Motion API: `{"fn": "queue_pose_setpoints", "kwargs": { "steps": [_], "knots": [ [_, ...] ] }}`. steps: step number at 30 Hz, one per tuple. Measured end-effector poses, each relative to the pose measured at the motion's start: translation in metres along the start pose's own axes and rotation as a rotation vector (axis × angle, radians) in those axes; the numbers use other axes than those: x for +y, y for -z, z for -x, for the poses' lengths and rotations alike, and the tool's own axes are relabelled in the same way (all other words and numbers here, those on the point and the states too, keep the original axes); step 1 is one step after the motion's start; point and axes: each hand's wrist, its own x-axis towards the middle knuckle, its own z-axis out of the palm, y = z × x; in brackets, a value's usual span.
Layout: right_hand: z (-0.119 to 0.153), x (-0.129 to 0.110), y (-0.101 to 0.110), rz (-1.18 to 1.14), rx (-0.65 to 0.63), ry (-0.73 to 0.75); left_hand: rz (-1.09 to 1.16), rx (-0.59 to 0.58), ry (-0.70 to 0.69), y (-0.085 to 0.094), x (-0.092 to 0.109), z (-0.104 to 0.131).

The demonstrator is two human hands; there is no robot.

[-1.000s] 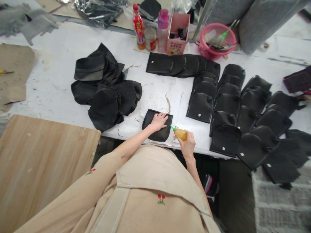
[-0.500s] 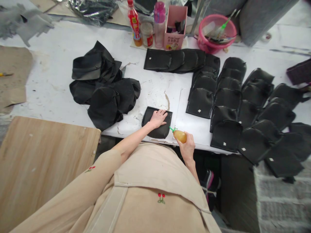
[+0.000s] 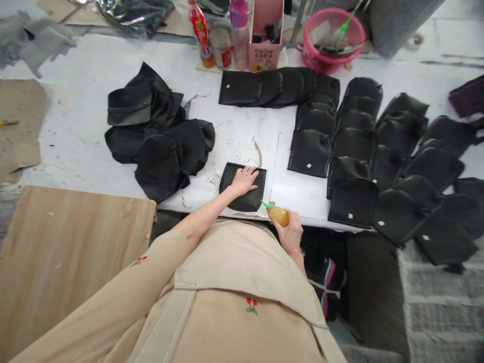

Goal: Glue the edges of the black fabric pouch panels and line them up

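We judge the step in hand to be applying the amber liquid, perhaps glue, to the right edge of one flat black piece [image 3: 245, 201], our landmark, which lies at the near edge of the white-covered table [image 3: 238, 138]. Our left hand [image 3: 245, 179] lies flat on it, fingers a little spread, pressing and gripping nothing. Our right hand [image 3: 292, 232], just beyond its right side, is wrapped around a squeeze bottle [image 3: 279, 217], whose thin green nozzle [image 3: 266, 205] points at that edge; we cannot tell whether the tip touches. The next move probably calls for a steady left palm and a light, even squeeze with the tip close to the rim.

Well left of the black piece is a pale wood-grained board [image 3: 83, 262], smooth and straight-edged. Nearer, left and beyond, a loose heap of black pieces [image 3: 159, 161] looks soft, matt and crumpled. The black piece itself looks like leather or something similar, straight on its far side and rounded on its near one. To its right, glossier black pieces [image 3: 351, 143] overlap like shingles in rows, some bearing small whitish squares.
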Motion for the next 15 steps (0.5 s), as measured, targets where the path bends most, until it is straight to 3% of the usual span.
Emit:
{"fn": "queue_pose_setpoints", "kwargs": {
  "steps": [6,8,11,15],
  "knots": [
    [0.005,0.001,0.0,-0.02,0.004,0.01,0.105,0.047,0.044,0.004,-0.002,0.008],
    [0.005,0.001,0.0,-0.024,0.003,-0.001,0.123,0.051,-0.044,0.003,-0.001,0.019],
    [0.005,0.001,0.0,-0.033,-0.002,-0.017,0.128,-0.037,-0.228,-0.002,0.002,0.038],
    [0.01,0.002,0.001,-0.051,-0.013,-0.009,0.079,-0.122,-0.241,-0.009,0.007,0.052]
  ]
}}
